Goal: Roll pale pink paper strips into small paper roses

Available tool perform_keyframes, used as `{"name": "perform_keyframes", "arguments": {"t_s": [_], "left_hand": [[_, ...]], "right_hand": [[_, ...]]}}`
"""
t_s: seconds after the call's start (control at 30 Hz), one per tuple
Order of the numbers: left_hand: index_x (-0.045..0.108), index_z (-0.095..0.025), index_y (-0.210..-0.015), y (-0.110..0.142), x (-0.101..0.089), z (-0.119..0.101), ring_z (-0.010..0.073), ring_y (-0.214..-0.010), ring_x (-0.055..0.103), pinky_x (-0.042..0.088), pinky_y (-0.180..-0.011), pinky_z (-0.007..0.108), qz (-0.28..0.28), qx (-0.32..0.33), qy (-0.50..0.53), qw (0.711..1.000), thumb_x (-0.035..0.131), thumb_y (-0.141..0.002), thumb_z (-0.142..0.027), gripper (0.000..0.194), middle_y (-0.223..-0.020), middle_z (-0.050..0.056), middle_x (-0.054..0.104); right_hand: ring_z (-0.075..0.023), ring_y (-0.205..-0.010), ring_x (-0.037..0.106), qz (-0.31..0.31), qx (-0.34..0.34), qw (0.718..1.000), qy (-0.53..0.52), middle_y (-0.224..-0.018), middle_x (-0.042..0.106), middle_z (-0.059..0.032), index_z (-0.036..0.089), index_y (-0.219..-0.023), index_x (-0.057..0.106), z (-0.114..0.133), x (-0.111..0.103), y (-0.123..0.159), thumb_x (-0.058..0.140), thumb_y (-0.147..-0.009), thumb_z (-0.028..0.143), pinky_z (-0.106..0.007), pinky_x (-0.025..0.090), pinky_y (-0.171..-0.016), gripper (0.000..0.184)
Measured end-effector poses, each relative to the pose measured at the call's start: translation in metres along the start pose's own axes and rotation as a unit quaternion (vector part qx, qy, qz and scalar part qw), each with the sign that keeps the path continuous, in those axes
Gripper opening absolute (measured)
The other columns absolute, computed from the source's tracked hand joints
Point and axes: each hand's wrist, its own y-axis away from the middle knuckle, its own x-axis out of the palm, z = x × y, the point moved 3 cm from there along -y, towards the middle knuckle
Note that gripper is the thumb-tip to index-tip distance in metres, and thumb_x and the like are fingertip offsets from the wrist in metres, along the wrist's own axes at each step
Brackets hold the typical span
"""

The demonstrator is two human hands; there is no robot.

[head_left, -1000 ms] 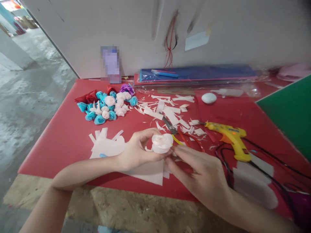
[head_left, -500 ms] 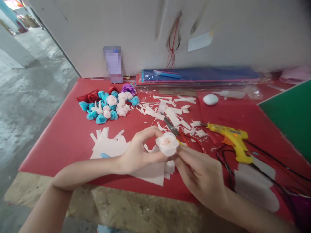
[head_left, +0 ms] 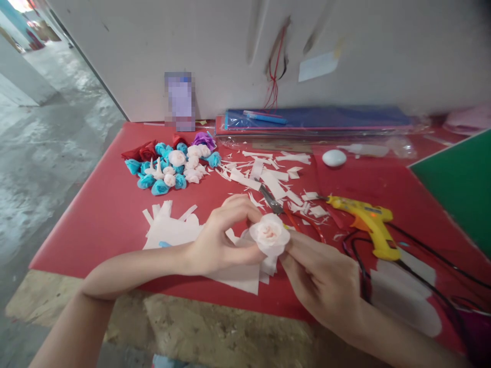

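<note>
A white paper rose (head_left: 269,232) with a pale pink centre is held between my two hands above the table's front part. My left hand (head_left: 224,237) curves round its left side, thumb below and fingers above, closed on the petals. From the right, my right hand (head_left: 322,271) pinches the flower's edge or base; its fingertips are partly hidden behind the bloom. Beneath my hands lie white paper sheets (head_left: 172,232) with cut strips. Just behind the rose, scissors (head_left: 271,199) with red handles rest among white paper scraps (head_left: 274,184).
At the left back lies a pile of blue, white, red and purple paper flowers (head_left: 159,187). A yellow glue gun (head_left: 370,220) with a black cord lies on the right, near a white egg-shaped object (head_left: 334,158). Plastic-wrapped blue sheets (head_left: 326,118) lie along the wall. A green board (head_left: 460,179) stands at right.
The rose has shifted slightly right and down, and its petals look more spread and turned toward me. My right hand has moved a little right and down with it; my left hand has barely moved.
</note>
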Motion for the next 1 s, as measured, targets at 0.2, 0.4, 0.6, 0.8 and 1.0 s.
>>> {"name": "perform_keyframes", "arguments": {"t_s": [0.2, 0.4, 0.6, 0.8, 1.0], "left_hand": [[0.049, -0.016, -0.073, 0.000, 0.001, -0.003, 0.0125, -0.065, 0.050, 0.040, -0.071, 0.032, -0.012, 0.047, -0.031, 0.998, 0.058, -0.071, -0.025, 0.012, -0.067, 0.000, 0.054], [0.049, -0.017, -0.077, 0.002, 0.003, -0.004, 0.0125, -0.066, 0.053, 0.040, -0.079, 0.036, -0.011, 0.050, -0.072, 0.996, 0.056, -0.075, -0.026, 0.012, -0.068, 0.001, 0.056], [0.047, -0.017, -0.079, 0.003, 0.004, -0.005, 0.0124, -0.064, 0.053, 0.033, -0.090, 0.042, -0.025, 0.057, -0.092, 0.994, 0.056, -0.074, -0.026, 0.014, -0.068, 0.000, 0.057], [0.046, -0.018, -0.077, -0.003, -0.001, -0.012, 0.0137, -0.069, 0.052, 0.041, -0.075, 0.033, 0.045, 0.049, -0.068, 0.995, 0.063, -0.069, -0.036, 0.026, -0.071, 0.001, 0.054], [0.048, -0.016, -0.077, -0.007, -0.009, -0.019, 0.0139, -0.073, 0.050, 0.042, -0.075, 0.030, 0.114, -0.004, -0.010, 0.993, 0.053, -0.077, -0.032, 0.016, -0.076, 0.004, 0.053]], "right_hand": [[-0.0162, -0.064, 0.065, -0.097, -0.102, 0.978, 0.152, -0.072, 0.068, -0.0070, 0.018, -0.091, 0.052, 0.005, -0.002, 0.009, 0.042, -0.085, 0.009, -0.025, 0.050, -0.054, 0.015], [-0.0175, -0.071, 0.066, -0.105, -0.160, 0.956, 0.222, -0.073, 0.069, -0.0039, 0.022, -0.094, 0.060, 0.004, 0.009, 0.021, 0.040, -0.086, 0.006, -0.028, 0.054, -0.061, 0.027], [-0.0225, -0.087, 0.064, -0.087, -0.168, 0.958, 0.214, -0.081, 0.069, -0.0087, 0.017, -0.092, 0.063, -0.001, 0.017, 0.030, 0.048, -0.079, 0.000, -0.032, 0.056, -0.069, 0.027], [-0.0215, -0.082, 0.064, -0.056, -0.179, 0.955, 0.230, -0.081, 0.068, -0.0099, 0.014, -0.096, 0.061, 0.000, 0.001, 0.023, 0.039, -0.084, 0.006, -0.033, 0.054, -0.070, 0.027], [-0.0181, -0.081, 0.060, -0.030, -0.215, 0.945, 0.243, -0.083, 0.065, -0.0056, 0.018, -0.099, 0.057, -0.004, -0.018, 0.011, 0.034, -0.086, 0.010, -0.031, 0.047, -0.082, 0.028]]}}
